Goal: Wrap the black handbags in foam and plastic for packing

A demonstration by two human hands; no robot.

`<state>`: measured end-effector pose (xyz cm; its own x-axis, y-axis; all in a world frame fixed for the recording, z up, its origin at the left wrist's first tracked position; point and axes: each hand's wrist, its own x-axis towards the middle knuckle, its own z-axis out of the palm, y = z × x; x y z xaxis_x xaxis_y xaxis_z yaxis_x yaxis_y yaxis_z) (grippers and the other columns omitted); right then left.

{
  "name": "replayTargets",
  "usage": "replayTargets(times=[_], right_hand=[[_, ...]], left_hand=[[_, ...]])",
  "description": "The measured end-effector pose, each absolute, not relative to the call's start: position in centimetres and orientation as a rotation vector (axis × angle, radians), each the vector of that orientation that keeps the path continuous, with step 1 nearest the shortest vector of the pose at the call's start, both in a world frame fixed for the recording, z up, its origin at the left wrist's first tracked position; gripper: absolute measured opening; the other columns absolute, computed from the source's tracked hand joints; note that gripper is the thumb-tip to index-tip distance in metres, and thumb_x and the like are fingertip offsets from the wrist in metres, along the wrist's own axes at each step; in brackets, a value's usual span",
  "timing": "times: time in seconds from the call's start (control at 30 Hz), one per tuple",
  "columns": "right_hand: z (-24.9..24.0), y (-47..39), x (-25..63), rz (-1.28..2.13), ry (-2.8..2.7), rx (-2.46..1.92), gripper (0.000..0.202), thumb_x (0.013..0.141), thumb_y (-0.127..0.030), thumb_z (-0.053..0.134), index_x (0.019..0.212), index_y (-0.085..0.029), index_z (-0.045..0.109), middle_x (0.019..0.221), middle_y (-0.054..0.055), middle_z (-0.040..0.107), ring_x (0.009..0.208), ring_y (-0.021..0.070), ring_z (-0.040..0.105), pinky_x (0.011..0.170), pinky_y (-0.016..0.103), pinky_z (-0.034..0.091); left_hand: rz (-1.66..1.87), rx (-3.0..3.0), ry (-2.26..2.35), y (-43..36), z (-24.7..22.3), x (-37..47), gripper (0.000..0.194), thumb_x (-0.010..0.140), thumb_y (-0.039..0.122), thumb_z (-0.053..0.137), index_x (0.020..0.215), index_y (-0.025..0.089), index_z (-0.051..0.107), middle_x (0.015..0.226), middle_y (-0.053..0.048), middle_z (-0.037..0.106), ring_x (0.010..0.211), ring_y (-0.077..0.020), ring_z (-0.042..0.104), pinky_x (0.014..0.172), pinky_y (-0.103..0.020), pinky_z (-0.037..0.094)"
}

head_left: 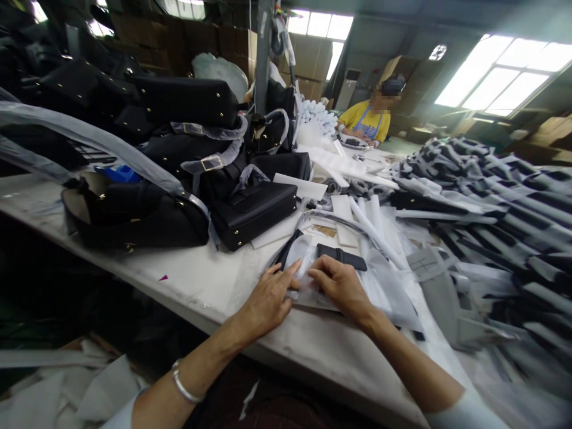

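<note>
A flat black bag (282, 253), largely covered by a translucent white wrapping sheet (379, 280), lies in front of me at the table's near edge. My left hand (268, 298) rests on its left part, fingers stretched out over the sheet. To the right, my right hand (342, 289) has its thumb and fingers pinched together on the sheet; the fingertips are partly hidden. Just beyond the right hand a black strap tab (342, 257) shows on top of the sheet. A wrapped handle (353, 223) arches behind it.
Finished-looking black handbags (254, 211) with wrapped straps are piled at the left on the white table (192, 280). At the right is a large heap of wrapped black pieces (504, 208). A co-worker in yellow (353, 119) sits at the far end. White scraps (67, 387) lie below left.
</note>
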<state>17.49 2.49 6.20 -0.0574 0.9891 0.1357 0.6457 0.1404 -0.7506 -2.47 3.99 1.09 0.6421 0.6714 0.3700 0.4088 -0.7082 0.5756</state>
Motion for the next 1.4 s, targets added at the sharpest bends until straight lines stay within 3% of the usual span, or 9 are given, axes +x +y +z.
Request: replayTargets(times=[0.17, 0.27, 0.37, 0.53, 0.8, 0.93, 1.17, 1.4], right_hand=[[5.1, 2.5, 17.6, 0.724, -1.682, -1.587, 0.017, 0.089, -0.031, 0.056, 0.074, -0.022, 0.058, 0.062, -0.004, 0.064, 0.058, 0.0136, 0.061, 0.057, 0.023, 0.043], [5.0, 2.3, 17.6, 0.802, -1.626, -1.569, 0.014, 0.090, -0.029, 0.055, 0.078, -0.023, 0.057, 0.062, -0.004, 0.065, 0.058, 0.0141, 0.064, 0.058, 0.023, 0.045], [4.9, 2.1, 17.6, 0.790, -1.640, -1.555, 0.014, 0.091, -0.029, 0.055, 0.079, -0.023, 0.057, 0.063, -0.004, 0.066, 0.058, 0.0141, 0.064, 0.060, 0.023, 0.046], [4.9, 1.4, 17.8, 0.635, -1.800, -1.490, 0.015, 0.093, -0.028, 0.053, 0.080, -0.023, 0.057, 0.065, -0.003, 0.062, 0.058, 0.0132, 0.059, 0.059, 0.023, 0.043], [5.9, -2.8, 16.8, 0.227, -2.240, -1.145, 0.023, 0.098, -0.014, 0.038, 0.087, -0.021, 0.057, 0.078, 0.004, 0.064, 0.073, 0.0164, 0.058, 0.068, 0.027, 0.041], [4.8, -5.8, 15.4, 0.140, -2.410, -1.029, 0.030, 0.098, -0.011, 0.033, 0.077, -0.020, 0.051, 0.070, 0.002, 0.060, 0.061, 0.0160, 0.049, 0.059, 0.029, 0.034], [3.0, -7.5, 14.9, 0.191, -2.413, -1.089, 0.024, 0.093, -0.009, 0.037, 0.074, -0.021, 0.048, 0.066, 0.001, 0.057, 0.057, 0.0158, 0.045, 0.056, 0.030, 0.029], [4.6, -7.2, 15.6, 0.310, -2.263, -1.134, 0.024, 0.094, -0.010, 0.037, 0.079, -0.021, 0.052, 0.065, 0.001, 0.057, 0.056, 0.0140, 0.048, 0.055, 0.026, 0.032]], left_hand=[[0.883, 2.512, 0.865, 3.3, 0.8, -2.3, 0.072, 0.083, 0.003, 0.047, 0.149, 0.021, 0.025, 0.122, -0.008, 0.065, 0.116, -0.0223, 0.058, 0.107, -0.045, 0.045], [0.893, 2.494, 0.801, 3.5, 0.9, -2.8, 0.050, 0.087, 0.005, 0.050, 0.135, 0.019, 0.044, 0.132, -0.010, 0.057, 0.123, -0.0213, 0.054, 0.104, -0.037, 0.048], [0.850, 2.446, 0.692, 4.3, 1.2, -3.3, 0.027, 0.093, 0.009, 0.049, 0.116, 0.020, 0.056, 0.123, -0.007, 0.061, 0.115, -0.0158, 0.059, 0.100, -0.028, 0.049], [0.964, 2.483, 0.702, 5.1, 1.4, -3.0, 0.010, 0.097, 0.016, 0.052, 0.095, 0.020, 0.060, 0.102, -0.002, 0.069, 0.092, -0.0136, 0.065, 0.082, -0.027, 0.050], [0.976, 2.521, 0.887, 4.4, 1.4, -1.2, 0.011, 0.086, 0.012, 0.063, 0.084, 0.019, 0.056, 0.089, 0.000, 0.066, 0.085, -0.0162, 0.064, 0.074, -0.032, 0.042], [1.011, 2.503, 0.938, 3.7, 1.1, -0.3, 0.014, 0.085, 0.013, 0.067, 0.084, 0.019, 0.055, 0.090, 0.000, 0.065, 0.084, -0.0170, 0.062, 0.075, -0.033, 0.041], [1.017, 2.578, 0.935, 2.8, 0.5, 0.4, 0.010, 0.089, 0.013, 0.061, 0.087, 0.020, 0.054, 0.096, -0.002, 0.066, 0.092, -0.0183, 0.060, 0.087, -0.037, 0.042], [1.089, 2.673, 0.929, 2.7, 0.1, 0.5, 0.006, 0.089, 0.014, 0.060, 0.089, 0.020, 0.059, 0.094, -0.001, 0.067, 0.104, -0.0212, 0.058, 0.105, -0.043, 0.038]])
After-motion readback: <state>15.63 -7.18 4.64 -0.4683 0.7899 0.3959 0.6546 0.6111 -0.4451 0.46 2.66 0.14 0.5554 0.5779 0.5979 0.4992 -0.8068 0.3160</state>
